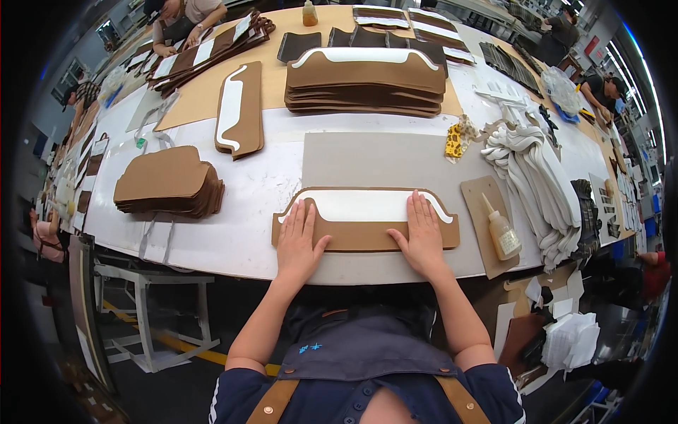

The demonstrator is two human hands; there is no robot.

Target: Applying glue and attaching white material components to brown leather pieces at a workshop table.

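Note:
A brown leather-like panel (360, 237) lies flat near the table's front edge, with a white shaped strip (360, 205) along its upper part. My left hand (300, 244) rests flat on the panel's left end, fingers stretched out over the strip. On the right end my right hand (420, 237) lies the same way, palm down, thumb spread inward. Neither hand grips anything. Beneath the panel is a grey board (388, 157). To the right of my right hand, a glue bottle (503, 233) with a pointed nozzle lies on a brown piece (474, 192).
Beyond the board stands a stack of brown panels (364, 88), its top one carrying a white strip. Another such panel (253, 106) lies to its left. A pile of smaller brown pieces (166, 177) sits at left. White strips (533, 177) heap at right. A co-worker (187, 21) works far left.

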